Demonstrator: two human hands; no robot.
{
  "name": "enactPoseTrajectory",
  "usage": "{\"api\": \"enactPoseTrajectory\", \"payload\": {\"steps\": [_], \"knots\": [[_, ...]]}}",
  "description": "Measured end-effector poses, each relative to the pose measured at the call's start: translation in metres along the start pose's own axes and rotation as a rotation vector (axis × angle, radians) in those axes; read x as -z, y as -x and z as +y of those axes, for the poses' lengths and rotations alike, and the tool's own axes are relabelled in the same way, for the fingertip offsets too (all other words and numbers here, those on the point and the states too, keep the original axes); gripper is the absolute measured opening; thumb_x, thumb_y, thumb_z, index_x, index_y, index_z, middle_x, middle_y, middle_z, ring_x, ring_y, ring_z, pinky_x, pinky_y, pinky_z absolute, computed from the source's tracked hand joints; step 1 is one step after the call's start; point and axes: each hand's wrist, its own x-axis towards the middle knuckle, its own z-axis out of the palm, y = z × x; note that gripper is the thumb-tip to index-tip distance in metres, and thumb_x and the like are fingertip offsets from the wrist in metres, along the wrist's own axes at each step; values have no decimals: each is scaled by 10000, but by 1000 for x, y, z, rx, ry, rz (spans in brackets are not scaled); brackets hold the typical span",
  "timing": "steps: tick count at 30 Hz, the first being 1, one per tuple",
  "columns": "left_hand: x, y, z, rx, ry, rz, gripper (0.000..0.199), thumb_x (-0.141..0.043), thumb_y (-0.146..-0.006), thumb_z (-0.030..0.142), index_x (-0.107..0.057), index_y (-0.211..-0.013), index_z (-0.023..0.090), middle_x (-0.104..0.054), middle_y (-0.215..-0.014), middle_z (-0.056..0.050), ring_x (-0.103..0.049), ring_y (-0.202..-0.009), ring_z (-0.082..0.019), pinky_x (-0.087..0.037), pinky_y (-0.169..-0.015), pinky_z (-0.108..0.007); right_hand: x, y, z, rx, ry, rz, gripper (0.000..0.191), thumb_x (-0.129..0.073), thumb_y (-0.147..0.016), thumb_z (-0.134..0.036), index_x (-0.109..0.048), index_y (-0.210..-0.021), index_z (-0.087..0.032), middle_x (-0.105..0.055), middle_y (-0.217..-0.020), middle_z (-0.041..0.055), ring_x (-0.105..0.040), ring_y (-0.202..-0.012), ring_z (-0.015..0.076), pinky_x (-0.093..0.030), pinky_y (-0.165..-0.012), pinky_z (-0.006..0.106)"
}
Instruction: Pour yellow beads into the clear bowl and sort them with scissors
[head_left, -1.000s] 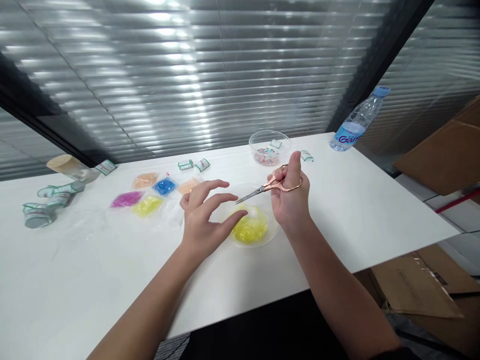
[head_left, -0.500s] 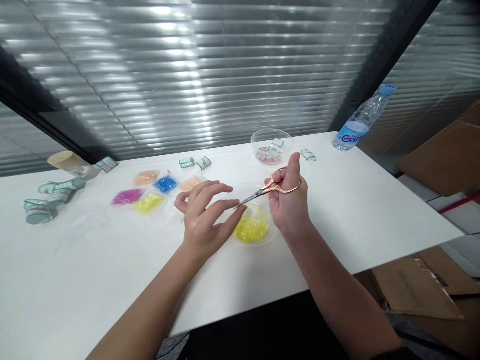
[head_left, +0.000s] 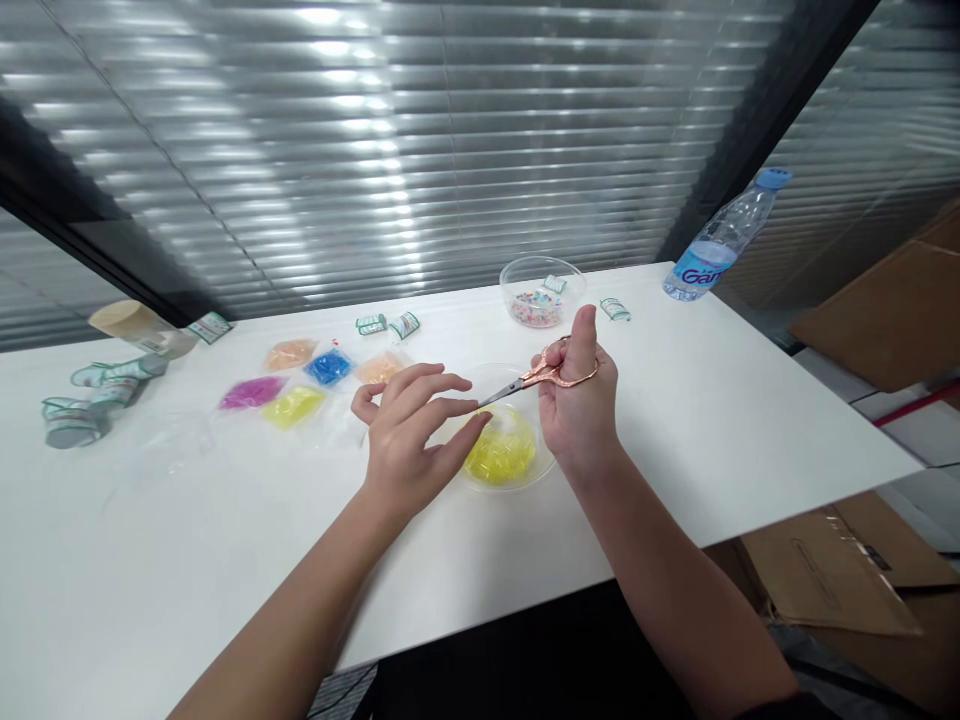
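My right hand (head_left: 576, 405) grips copper-coloured scissors (head_left: 553, 374) by the handle loops, thumb raised. The blades point left, and their tips meet the fingertips of my left hand (head_left: 409, 435). There the left thumb and index finger come close together in a pinch; anything between them is too small to make out. The other left fingers are loosely curved. Below both hands sits a clear round bowl (head_left: 553, 462) holding glossy yellow pieces (head_left: 501, 456); my left thumb covers part of its rim.
Behind stands another clear bowl (head_left: 510, 275) with multicoloured beads. Packets of orange, blue (head_left: 328, 367), purple (head_left: 251, 392) and yellow beads (head_left: 292, 407) lie left. Small labelled packets (head_left: 615, 309), a lidded jar (head_left: 142, 330) and a water bottle (head_left: 724, 240) stand around the white table (head_left: 772, 400).
The scissor tips have drawn slightly back from between the left thumb and index finger, and the blades look closer together. Both hands stay nearly in place.
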Motion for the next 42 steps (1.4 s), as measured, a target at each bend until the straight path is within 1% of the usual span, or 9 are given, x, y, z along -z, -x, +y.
{"api": "enactPoseTrajectory", "payload": {"steps": [6,11,13,16,22,24,29,35,42], "knots": [[0,1,1,50,16,-81,90,-722,-812,206,-646,-775,238,-734,-792,51,-685,-953,-217,-260,-923,-422,-1,2,-1,62,48,-5,501,-739,-722,-548,-457,-519,-187,-441,-513,-30,-431,-496,91,-392,-474,249],[2,-1,2,94,44,-118,69,-707,-833,227,-654,-796,251,-738,-799,54,-685,-961,-210,-260,-923,-418,0,0,-5,134,101,-27,514,-665,-788,-568,-438,-518,-194,-444,-496,-32,-419,-461,85,-389,-437,244],[3,-2,2,136,62,-134,67,-704,-835,238,-656,-791,253,-739,-809,55,-683,-969,-209,-276,-897,-406,2,-3,-8,201,155,-61,511,-683,-788,-533,-424,-509,-193,-439,-485,-36,-413,-447,77,-390,-433,237],[4,-3,3,205,86,-172,58,-697,-839,243,-658,-801,265,-739,-824,69,-679,-973,-194,-294,-857,-387,6,-6,-10,282,288,-174,504,-699,-786,-505,-407,-518,-194,-442,-474,-42,-415,-422,67,-387,-425,229],[3,-3,1,329,122,-264,53,-646,-869,283,-667,-820,285,-741,-848,61,-663,-1004,-194,-285,-900,-405,11,-10,-6,199,428,-449,481,-765,-725,-496,-418,-581,-197,-453,-452,-62,-422,-395,65,-365,-422,230],[4,-2,1,369,132,-286,64,-635,-871,296,-668,-818,284,-740,-860,53,-658,-1015,-202,-280,-920,-419,12,-12,-4,165,448,-503,472,-784,-708,-481,-427,-590,-197,-451,-444,-65,-433,-400,71,-363,-426,233],[4,-2,2,426,149,-329,72,-617,-873,289,-671,-826,280,-738,-882,42,-648,-1033,-213,-258,-980,-460,14,-16,-3,156,509,-527,451,-793,-702,-466,-448,-594,-195,-456,-439,-66,-444,-414,78,-364,-442,237],[2,-1,0,417,209,-371,53,-651,-846,320,-678,-820,282,-742,-884,25,-641,-1052,-253,-237,-1015,-519,13,-14,-3,171,528,-562,462,-757,-733,-497,-429,-597,-202,-442,-435,-72,-410,-408,75,-343,-447,244],[4,-1,1,405,200,-384,39,-684,-832,309,-705,-800,311,-747,-864,43,-640,-1065,-249,-221,-1031,-525,13,-14,-3,148,574,-562,468,-812,-659,-494,-451,-610,-200,-468,-459,-64,-420,-426,80,-339,-452,242]]}}
